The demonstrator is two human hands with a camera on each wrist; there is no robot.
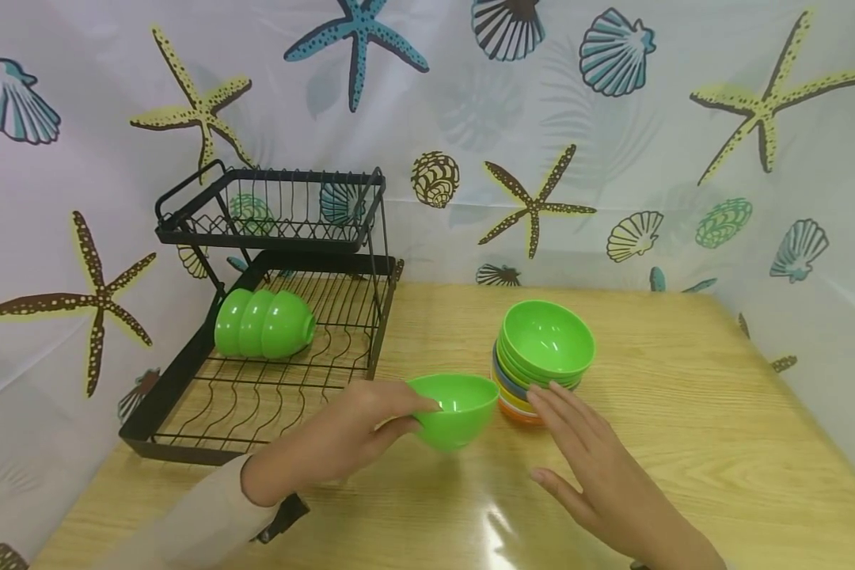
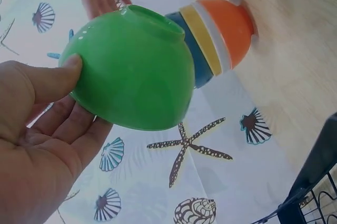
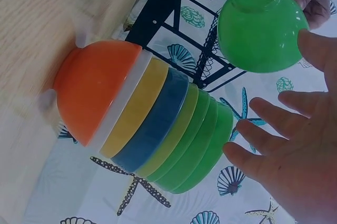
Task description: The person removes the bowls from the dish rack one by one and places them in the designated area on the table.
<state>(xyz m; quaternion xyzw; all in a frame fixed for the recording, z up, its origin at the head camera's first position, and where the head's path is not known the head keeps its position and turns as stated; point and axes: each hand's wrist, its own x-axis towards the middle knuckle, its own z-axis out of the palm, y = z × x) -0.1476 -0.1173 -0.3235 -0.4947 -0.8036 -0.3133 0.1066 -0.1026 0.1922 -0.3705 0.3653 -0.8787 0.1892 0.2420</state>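
Note:
A green bowl (image 1: 456, 427) is pinched at its left rim by my left hand (image 1: 356, 431), thumb on one side and fingers on the other. It hangs upright above the table, between the rack and the stack. My right hand (image 1: 598, 467) has its fingers spread and holds nothing; its fingertips are near the front of a bowl stack (image 1: 550, 336). In the right wrist view the stack has an orange bowl (image 3: 97, 87) at the bottom, then white, yellow and blue (image 3: 152, 118), with several green bowls (image 3: 202, 155) on top.
A black two-tier dish rack (image 1: 178, 453) stands on the left of the wooden table (image 1: 670, 396). Several green bowls (image 1: 264, 324) lie nested on their sides on its lower tier. A curtain (image 1: 413, 95) printed with starfish and shells hangs behind and at both sides.

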